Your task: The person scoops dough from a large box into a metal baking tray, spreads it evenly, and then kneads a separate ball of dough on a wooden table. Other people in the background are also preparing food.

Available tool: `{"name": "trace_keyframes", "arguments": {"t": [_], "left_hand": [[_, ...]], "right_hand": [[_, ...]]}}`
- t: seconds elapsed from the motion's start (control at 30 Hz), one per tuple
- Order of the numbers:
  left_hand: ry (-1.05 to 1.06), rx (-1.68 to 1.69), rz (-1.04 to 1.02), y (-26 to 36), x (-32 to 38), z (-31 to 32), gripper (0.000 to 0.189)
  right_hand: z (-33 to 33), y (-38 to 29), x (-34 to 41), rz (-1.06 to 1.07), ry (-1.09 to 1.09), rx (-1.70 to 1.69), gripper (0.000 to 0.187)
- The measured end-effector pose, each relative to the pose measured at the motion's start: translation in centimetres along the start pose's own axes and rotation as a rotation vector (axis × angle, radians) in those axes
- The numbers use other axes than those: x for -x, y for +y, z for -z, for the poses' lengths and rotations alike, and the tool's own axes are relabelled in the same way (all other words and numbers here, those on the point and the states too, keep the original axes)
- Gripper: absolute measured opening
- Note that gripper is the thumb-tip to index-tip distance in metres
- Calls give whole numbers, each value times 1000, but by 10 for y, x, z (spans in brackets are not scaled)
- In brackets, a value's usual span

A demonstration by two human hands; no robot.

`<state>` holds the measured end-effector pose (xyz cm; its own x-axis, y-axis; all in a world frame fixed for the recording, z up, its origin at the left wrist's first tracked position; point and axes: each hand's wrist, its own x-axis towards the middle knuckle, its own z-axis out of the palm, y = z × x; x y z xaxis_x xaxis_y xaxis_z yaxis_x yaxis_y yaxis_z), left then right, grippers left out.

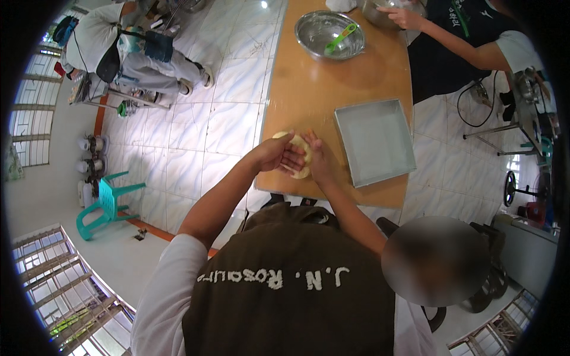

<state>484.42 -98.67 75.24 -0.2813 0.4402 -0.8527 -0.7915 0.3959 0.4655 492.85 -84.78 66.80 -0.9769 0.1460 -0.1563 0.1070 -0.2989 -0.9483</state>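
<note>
A piece of pale yellow dough (303, 171) is between my two hands, near the front left edge of the wooden table. My left hand (280, 154) lies across it with bent fingers, the thumb along its far side. Against the dough's right side rests my right hand (318, 155), turned on edge with its fingers pointing away from me. My fingers cover much of the dough's middle. Just right of my right hand, a square metal baking pan (376, 142) with a thinly coated inside sits on the table (307, 93).
Farther up the table stands a smeared steel bowl (307, 46) holding a green measuring spoon (340, 39). Across the table, a person's hand (403, 18) is at another metal bowl (378, 15). A second person bends over a side table at left. A teal plastic chair (109, 196) stands by the wall.
</note>
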Motion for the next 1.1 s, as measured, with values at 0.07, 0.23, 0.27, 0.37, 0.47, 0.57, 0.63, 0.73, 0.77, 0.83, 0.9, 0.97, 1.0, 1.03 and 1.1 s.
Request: {"name": "trace_keyframes", "arguments": {"t": [0.07,0.23,0.27,0.37,0.47,0.57,0.63,0.73,0.77,0.83,0.9,0.97,1.0,1.03,1.1], "left_hand": [[-37,78,-84,14,17,5,60],[144,217,-144,1,-15,3,51],[99,172,-125,7,-9,4,50],[263,-81,-637,13,2,40,49],[1409,-1160,-773,-41,-43,60,57],[938,-1057,-780,-53,-43,15,66],[669,-671,-838,-53,-31,-10,72],[484,-560,-1023,-54,-19,-40,79],[560,-784,-1104,-65,-19,-56,80],[576,-1235,-1145,-72,-23,-64,86],[443,-1669,-1039,-75,-24,-63,95],[489,-1652,-1049,-60,-24,-69,88],[520,-1649,-1062,-42,-25,-69,85],[267,-1270,-958,-21,-28,-50,79],[70,-749,-746,5,-29,-6,68]], "right_hand": [[7,-8,-2,-46,11,-53,79],[-3,-35,0,-144,88,3,73],[-3,-41,0,-135,95,119,70],[-2,-32,-5,106,150,585,62],[-6,-26,12,294,-72,994,61],[-1,-11,20,356,-111,1046,64],[0,-4,22,290,-90,948,69],[5,-12,13,3,-100,413,82],[8,-21,14,-132,-99,15,86],[21,-27,12,-240,-119,-385,93],[36,-24,11,-203,-169,-385,98],[38,-24,4,-208,-50,-305,96],[36,-27,-2,-200,5,-265,95],[35,-31,-8,-150,30,-205,92],[28,-22,-8,-101,77,-87,86]]}}
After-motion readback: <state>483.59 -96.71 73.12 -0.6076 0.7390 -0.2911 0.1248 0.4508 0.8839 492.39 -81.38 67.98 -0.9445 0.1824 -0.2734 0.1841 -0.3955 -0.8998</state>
